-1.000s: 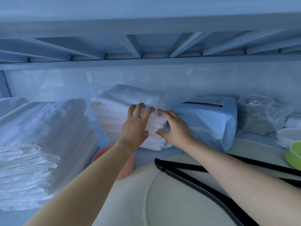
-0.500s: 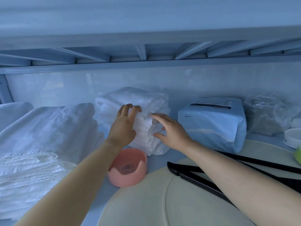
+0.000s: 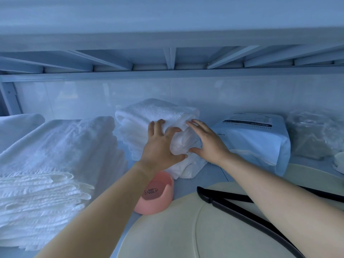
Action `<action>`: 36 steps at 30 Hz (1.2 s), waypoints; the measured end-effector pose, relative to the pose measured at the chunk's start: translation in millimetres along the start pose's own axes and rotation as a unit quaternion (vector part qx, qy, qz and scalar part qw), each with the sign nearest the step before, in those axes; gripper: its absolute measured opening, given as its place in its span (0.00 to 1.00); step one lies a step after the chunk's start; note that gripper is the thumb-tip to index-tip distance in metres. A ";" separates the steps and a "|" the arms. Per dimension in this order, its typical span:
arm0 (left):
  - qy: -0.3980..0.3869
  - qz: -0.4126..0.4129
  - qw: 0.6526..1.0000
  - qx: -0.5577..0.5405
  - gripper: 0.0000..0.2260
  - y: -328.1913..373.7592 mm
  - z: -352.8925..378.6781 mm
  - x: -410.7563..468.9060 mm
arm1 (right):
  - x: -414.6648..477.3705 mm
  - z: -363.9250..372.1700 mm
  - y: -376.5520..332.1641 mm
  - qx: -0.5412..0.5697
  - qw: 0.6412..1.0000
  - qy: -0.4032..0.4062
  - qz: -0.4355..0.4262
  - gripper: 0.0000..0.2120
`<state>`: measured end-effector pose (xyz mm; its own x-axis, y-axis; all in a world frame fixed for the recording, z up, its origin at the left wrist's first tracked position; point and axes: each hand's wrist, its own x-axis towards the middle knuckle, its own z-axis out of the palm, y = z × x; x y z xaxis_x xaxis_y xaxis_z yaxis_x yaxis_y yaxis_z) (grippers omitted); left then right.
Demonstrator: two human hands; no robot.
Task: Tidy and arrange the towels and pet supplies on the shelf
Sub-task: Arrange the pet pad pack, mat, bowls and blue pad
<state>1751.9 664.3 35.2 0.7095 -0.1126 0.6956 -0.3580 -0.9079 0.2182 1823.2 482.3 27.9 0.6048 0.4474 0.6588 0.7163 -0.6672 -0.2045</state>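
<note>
Now we find both hands laid on the front of the small towel stack (image 3: pixel 158 114), which stands toward the back of the shelf (image 3: pixel 212 174). Our left hand (image 3: pixel 160 146) has its fingers spread and only lightly bent, pressing the left half of the stack's front, with the thumb reaching along a lower fold. Our right hand (image 3: pixel 209 144) lies flatter, fingers nearly straight and together against the stack's right front corner, thumb low. Neither hand grips anything. Between them a bunch of folded edges bulges forward.

Left of the stack, and apart from it, lies a larger pile of towels (image 3: pixel 55 155). Just in front of the stack, partly under our left wrist, sits a pink bowl (image 3: pixel 158 194) with a fishbone mark. Right of the stack stands a white package (image 3: pixel 256 142), close to our right hand, and beyond it a clear bag (image 3: pixel 312 135). Nearer us than the stack are a cream round lid (image 3: pixel 167 229) and a black hanger (image 3: pixel 232 207) lying on it.
</note>
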 end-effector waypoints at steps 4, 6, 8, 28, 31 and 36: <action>-0.009 0.021 0.999 0.027 0.34 -7.6 3.6 1.2 | 5.3 7.1 5.3 -0.018 1.000 -0.004 -0.009 0.44; -0.015 0.028 0.999 0.029 0.33 -10.9 4.1 4.4 | 7.6 8.9 7.6 -0.020 1.000 0.004 -0.015 0.44; -0.031 0.035 0.998 0.036 0.32 -13.8 3.4 9.4 | 9.9 9.4 8.6 -0.020 1.000 0.012 -0.021 0.43; -0.095 -0.103 0.981 0.136 0.32 -38.0 -5.3 29.0 | 30.4 37.0 5.3 -0.030 0.998 -0.029 -0.045 0.40; -0.111 -0.087 0.978 0.153 0.40 -38.6 0.6 27.5 | 35.8 39.2 4.9 -0.026 0.998 -0.021 -0.047 0.39; -0.126 -0.070 0.974 0.175 0.37 -48.7 5.1 39.1 | 38.1 43.8 4.6 -0.027 0.998 -0.001 -0.050 0.34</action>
<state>1800.2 702.1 48.2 0.8790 -0.0327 0.4756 -0.0487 -0.9986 0.0212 1864.8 522.4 20.3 0.5315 0.5143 0.6731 0.7537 -0.6498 -0.0986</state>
